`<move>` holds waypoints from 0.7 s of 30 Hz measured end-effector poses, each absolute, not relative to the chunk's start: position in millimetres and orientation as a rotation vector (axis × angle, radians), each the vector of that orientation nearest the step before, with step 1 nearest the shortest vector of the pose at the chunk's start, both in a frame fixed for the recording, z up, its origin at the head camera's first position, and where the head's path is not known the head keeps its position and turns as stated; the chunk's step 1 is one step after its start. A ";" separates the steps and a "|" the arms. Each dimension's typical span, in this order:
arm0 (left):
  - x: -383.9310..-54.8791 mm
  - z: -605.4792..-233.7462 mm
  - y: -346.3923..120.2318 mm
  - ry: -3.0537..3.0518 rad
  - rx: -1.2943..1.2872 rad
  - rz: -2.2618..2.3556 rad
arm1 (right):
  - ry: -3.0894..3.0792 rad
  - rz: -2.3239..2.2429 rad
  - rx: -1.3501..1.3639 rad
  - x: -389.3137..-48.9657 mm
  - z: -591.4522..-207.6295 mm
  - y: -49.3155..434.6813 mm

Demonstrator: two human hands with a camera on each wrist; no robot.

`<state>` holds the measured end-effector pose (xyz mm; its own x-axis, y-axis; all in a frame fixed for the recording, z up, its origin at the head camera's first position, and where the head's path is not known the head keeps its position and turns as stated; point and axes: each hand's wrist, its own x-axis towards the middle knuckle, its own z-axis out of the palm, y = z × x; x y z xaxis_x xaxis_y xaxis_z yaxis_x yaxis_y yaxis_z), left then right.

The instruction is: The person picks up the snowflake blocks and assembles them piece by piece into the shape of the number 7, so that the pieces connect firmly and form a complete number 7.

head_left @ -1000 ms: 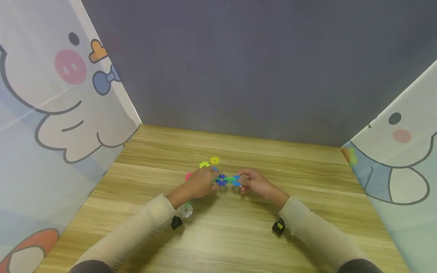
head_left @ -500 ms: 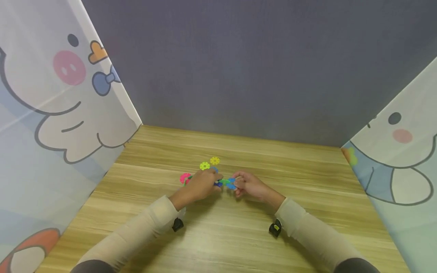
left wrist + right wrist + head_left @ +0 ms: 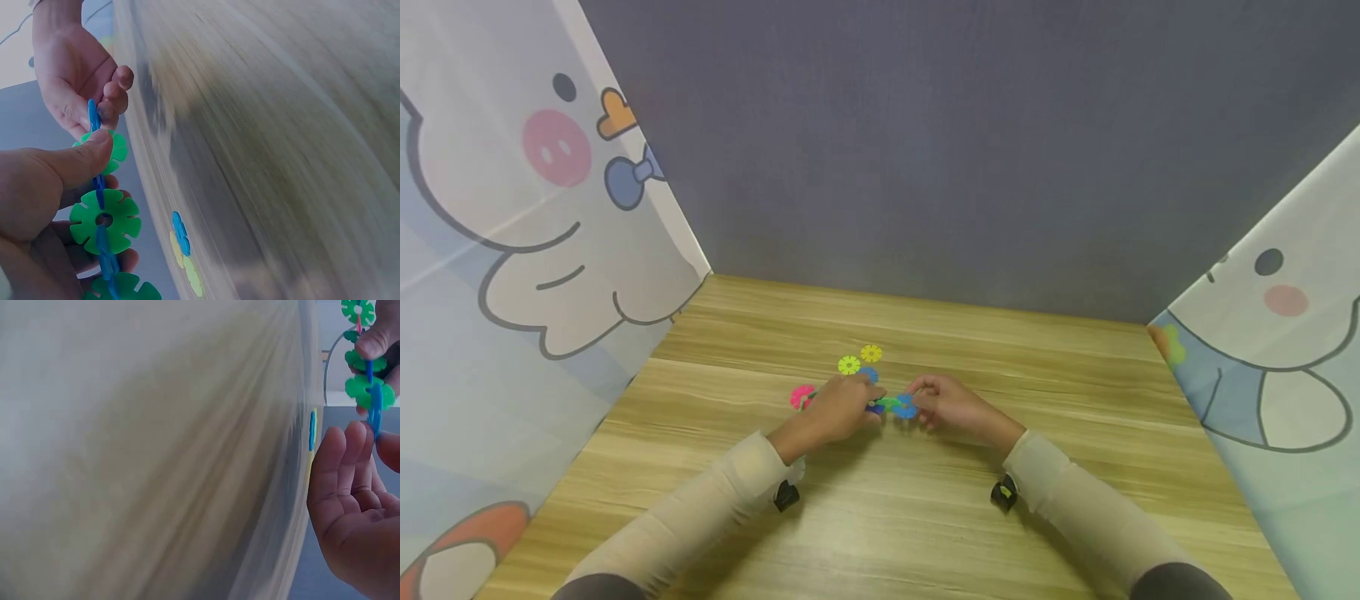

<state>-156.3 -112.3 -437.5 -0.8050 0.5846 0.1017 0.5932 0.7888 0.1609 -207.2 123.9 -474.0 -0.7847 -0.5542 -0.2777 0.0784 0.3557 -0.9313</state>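
My left hand [image 3: 838, 407] grips a chain of notched plastic flower discs, slotted into one another. In the left wrist view its thumb presses on a green disc [image 3: 117, 150], while the fingers lie behind the chain. Another green disc [image 3: 125, 209] and dark blue ones follow below. At the chain's right end is a light blue disc [image 3: 904, 407], pinched at its edge between thumb and fingers of my right hand [image 3: 958, 406]. A pink disc [image 3: 801, 397] shows left of my left hand, whose back hides much of the chain in the head view.
Three loose discs lie on the wooden table [image 3: 1000, 350] just beyond my left hand: a yellow one [image 3: 871, 353], a yellow-green one [image 3: 848, 365] and a blue one [image 3: 868, 374]. A grey wall [image 3: 925, 167] rises behind, with cartoon-printed panels at both sides.
The chain and my right hand have shifted slightly left. My left hand now covers the dark blue disc that showed face-on earlier, and the pink disc has come further into view.
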 end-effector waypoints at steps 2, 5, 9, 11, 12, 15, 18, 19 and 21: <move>-155.6 -437.4 -113.9 -2.932 -0.960 -0.291 | 2.097 -1.439 -0.422 -211.0 -473.9 123.3; -155.2 -438.4 -116.8 -2.930 -0.956 -0.291 | 2.154 -1.407 -0.443 -216.1 -472.8 121.6; -154.7 -439.9 -119.4 -2.943 -0.946 -0.297 | 2.194 -1.376 -0.497 -221.4 -469.9 119.5; -153.6 -439.8 -120.3 -2.947 -0.943 -0.298 | 2.199 -1.370 -0.521 -224.0 -468.9 117.8; -153.2 -439.8 -120.6 -2.948 -0.940 -0.295 | 2.206 -1.365 -0.535 -225.5 -469.1 116.7; -152.1 -439.5 -121.6 -2.957 -0.938 -0.287 | 2.220 -1.361 -0.553 -229.8 -469.1 113.0; -151.7 -439.8 -122.6 -2.971 -0.933 -0.284 | 2.261 -1.342 -0.578 -234.0 -469.4 109.3; -151.4 -439.8 -123.0 -2.976 -0.929 -0.285 | 2.273 -1.335 -0.585 -235.1 -469.3 108.0; -150.8 -439.9 -123.5 -2.975 -0.927 -0.284 | 2.307 -1.313 -0.605 -237.8 -470.1 105.3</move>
